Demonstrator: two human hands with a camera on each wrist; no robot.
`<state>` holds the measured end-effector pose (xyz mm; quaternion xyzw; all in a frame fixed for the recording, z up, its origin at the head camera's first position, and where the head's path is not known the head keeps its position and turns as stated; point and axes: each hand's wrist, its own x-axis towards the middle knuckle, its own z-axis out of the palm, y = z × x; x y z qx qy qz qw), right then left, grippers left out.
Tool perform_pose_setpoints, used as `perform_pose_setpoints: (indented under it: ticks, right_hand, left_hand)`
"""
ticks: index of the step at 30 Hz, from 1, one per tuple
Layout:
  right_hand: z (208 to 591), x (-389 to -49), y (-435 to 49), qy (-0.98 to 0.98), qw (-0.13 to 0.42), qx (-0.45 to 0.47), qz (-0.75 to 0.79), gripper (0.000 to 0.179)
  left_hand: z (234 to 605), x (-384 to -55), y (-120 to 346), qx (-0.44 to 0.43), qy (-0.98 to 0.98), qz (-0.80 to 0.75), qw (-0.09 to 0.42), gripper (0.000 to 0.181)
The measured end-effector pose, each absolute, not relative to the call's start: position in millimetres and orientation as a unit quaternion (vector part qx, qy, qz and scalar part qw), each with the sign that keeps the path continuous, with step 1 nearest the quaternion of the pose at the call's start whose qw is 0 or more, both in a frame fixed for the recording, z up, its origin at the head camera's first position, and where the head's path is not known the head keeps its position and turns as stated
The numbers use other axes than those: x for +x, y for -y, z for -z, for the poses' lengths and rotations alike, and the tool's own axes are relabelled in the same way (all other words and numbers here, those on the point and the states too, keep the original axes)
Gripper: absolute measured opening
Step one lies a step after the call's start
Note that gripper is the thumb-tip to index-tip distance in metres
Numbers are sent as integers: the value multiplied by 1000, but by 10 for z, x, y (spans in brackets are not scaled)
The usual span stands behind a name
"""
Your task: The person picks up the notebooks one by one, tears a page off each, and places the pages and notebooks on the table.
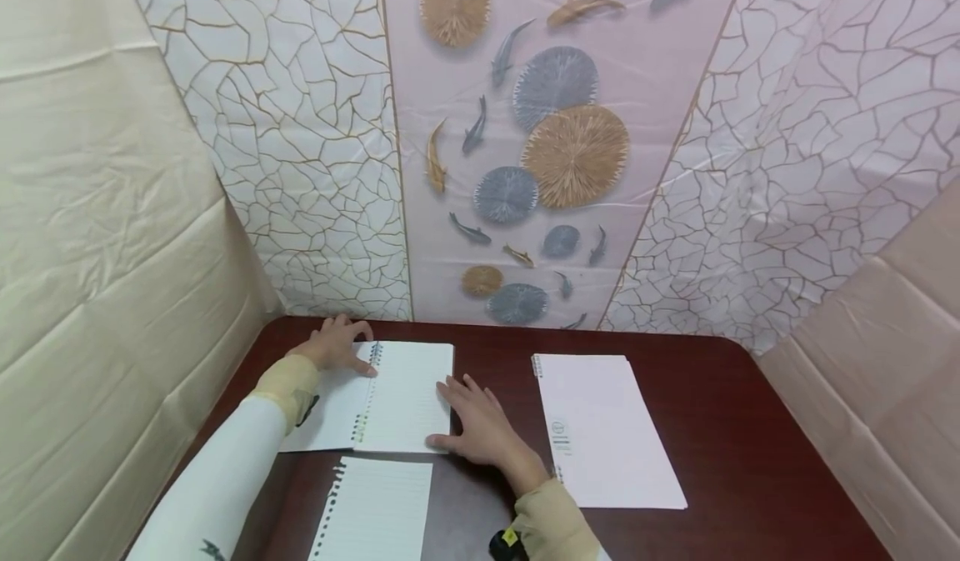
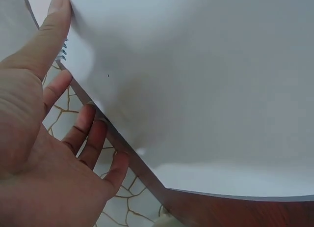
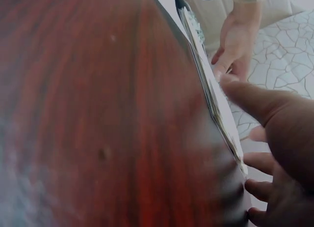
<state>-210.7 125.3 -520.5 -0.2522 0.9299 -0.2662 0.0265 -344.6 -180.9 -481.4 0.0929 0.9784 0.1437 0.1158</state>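
Note:
A spiral notebook [image 1: 412,398] lies open on the table, with lined pages on its right side and a blank white side to the left. At its top, my left hand [image 1: 330,347] has its thumb [image 2: 54,28] on the paper by the coil, while the other fingers spread past the far edge. My right hand [image 1: 483,428] is at the notebook's right edge. Its thumb [image 3: 250,97] rests over the lower page edge, and the fingertips stand along the side of the page stack [image 3: 216,97]. Both hands have loosely spread fingers.
Nearer to me, a torn-out lined sheet [image 1: 378,511] with ragged holes lies on the dark red-brown table [image 1: 720,428]. Another spiral notebook [image 1: 611,432], white side up, lies to the right. Beige cloth [image 1: 97,294] hangs at the sides, and a patterned sheet [image 1: 322,144] covers the back.

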Motion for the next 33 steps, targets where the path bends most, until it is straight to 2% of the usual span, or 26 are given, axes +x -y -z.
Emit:
perform_pose_setpoints:
  ticks: [6, 15, 21, 28, 31, 33]
  right_hand:
    - [5232, -2102, -1220, -937, 36, -237, 254, 94]
    - [5207, -2086, -1233, -937, 44, -225, 263, 96]
    - [5172, -2082, -1252, -933, 44, -226, 278, 96]
    - [5169, -2097, -1260, -933, 41, -224, 279, 96]
    - [5176, -2093, -1263, -933, 45, -225, 278, 97]
    - [5180, -2092, -1266, -932, 47, -226, 278, 97]
  left_hand:
    - [4934, -3574, 1894, 97, -978, -143, 117, 77]
    - [4769, -3501, 1971, 87, -979, -120, 137, 84]
    - [4691, -3486, 2156, 60, -982, -130, 123, 70]
    - [4681, -3519, 2502, 39, -969, -211, 122, 51]
    - [4672, -3509, 2643, 38, -963, -235, 125, 49]
    - [4650, -3494, 2730, 36, -956, -258, 137, 54]
